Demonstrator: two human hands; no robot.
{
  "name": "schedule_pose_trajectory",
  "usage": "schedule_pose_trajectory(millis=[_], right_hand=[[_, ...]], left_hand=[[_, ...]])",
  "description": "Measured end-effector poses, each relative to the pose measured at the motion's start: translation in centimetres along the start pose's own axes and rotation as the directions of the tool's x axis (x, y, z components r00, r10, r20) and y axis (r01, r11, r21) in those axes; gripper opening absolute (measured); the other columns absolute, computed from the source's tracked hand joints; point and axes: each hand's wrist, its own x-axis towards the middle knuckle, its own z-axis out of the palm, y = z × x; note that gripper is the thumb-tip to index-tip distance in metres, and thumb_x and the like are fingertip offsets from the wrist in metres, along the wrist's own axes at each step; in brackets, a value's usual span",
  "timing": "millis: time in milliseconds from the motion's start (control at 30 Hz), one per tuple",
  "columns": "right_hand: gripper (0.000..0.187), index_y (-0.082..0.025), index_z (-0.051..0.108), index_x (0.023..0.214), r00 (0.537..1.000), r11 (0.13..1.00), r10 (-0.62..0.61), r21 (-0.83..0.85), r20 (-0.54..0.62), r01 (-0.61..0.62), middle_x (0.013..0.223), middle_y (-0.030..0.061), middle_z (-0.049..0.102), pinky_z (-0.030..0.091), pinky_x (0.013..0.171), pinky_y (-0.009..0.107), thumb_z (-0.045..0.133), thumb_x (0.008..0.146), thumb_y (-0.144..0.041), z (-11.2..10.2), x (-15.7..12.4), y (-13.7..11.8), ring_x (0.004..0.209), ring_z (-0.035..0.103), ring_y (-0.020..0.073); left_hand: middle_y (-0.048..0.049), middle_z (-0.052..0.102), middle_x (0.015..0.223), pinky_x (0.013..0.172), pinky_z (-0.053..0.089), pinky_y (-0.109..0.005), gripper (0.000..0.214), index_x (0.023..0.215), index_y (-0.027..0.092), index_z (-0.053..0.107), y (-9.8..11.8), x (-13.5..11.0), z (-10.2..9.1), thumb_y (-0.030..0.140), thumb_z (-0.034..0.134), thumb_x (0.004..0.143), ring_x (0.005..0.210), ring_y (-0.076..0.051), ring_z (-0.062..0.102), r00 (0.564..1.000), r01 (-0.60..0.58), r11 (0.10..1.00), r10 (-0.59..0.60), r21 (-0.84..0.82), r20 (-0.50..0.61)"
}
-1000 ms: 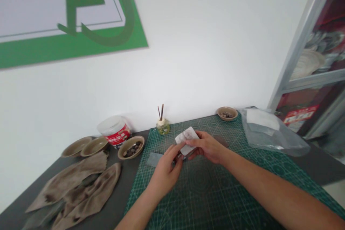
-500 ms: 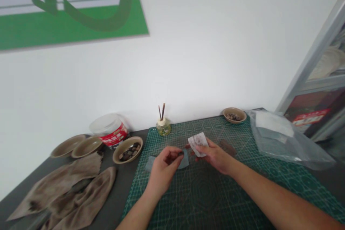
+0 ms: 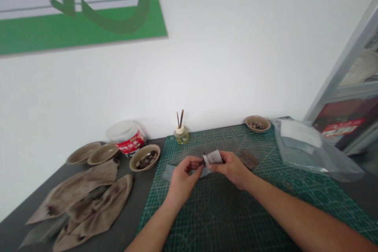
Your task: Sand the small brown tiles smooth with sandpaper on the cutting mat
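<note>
Both arms bare, reaching forward and converging in front of the person. Left forearm (image 3: 153, 226): rises from the lower edge, slanting up and rightward; left wrist (image 3: 171, 201) nearly in line with it. Left hand (image 3: 183, 176): back turned outward, fingers curled, index finger (image 3: 191, 160) and thumb (image 3: 197, 173) drawn together in a pinch. Right forearm (image 3: 298, 214): longer in view, running from the lower right corner up and leftward. Right hand (image 3: 235, 170): closed in a grip, thumb (image 3: 217, 168) extended leftward on the near side, other fingers largely hidden. Fingertips of the two hands lie close together; contact between them cannot be told.
</note>
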Motion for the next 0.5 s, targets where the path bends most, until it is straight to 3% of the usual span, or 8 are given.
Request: schedule_pose_trajectory(millis=[167, 300, 500], right_hand=[[0.019, -0.015, 0.068, 0.091, 0.998, 0.997, -0.040, -0.061, -0.053, 0.037, 0.081, 0.0009, 0.067, 0.046, 0.067, 0.025, 0.070, 0.073, -0.022, 0.26, -0.04, 0.04, 0.072, 0.058, 0.0151], [0.029, -0.015, 0.066, 0.096, 0.999, 0.992, -0.048, -0.114, -0.024, 0.045, 0.082, 0.0011, 0.067, 0.046, 0.066, 0.025, 0.074, 0.071, -0.028, 0.48, -0.01, 0.05, 0.071, 0.058, 0.0149], [0.022, -0.014, 0.068, 0.092, 0.994, 0.979, -0.049, -0.204, -0.096, 0.028, 0.078, 0.0003, 0.066, 0.044, 0.061, 0.023, 0.070, 0.075, -0.028, 0.52, 0.10, -0.40, 0.066, 0.056, 0.0137]], left_hand=[[-0.0048, 0.071, 0.090, 0.078, 0.052, -0.031, 0.019, 0.096, 0.019, 0.070, -0.41, -0.24, 0.14, 0.017, 0.065, 0.078, 0.083, -0.018, 0.065, 0.999, -0.044, 0.998, 0.043, 0.049, 0.023], [-0.0045, 0.071, 0.090, 0.077, 0.053, -0.030, 0.026, 0.101, 0.019, 0.068, -0.46, -0.55, 0.17, 0.014, 0.066, 0.076, 0.081, -0.018, 0.066, 1.000, -0.023, 0.998, 0.024, 0.051, -0.014], [-0.0050, 0.070, 0.094, 0.077, 0.052, -0.029, 0.013, 0.089, 0.019, 0.068, -0.47, -0.84, 0.31, 0.016, 0.065, 0.077, 0.083, -0.017, 0.065, 0.999, -0.048, 0.997, 0.049, 0.065, -0.019]])
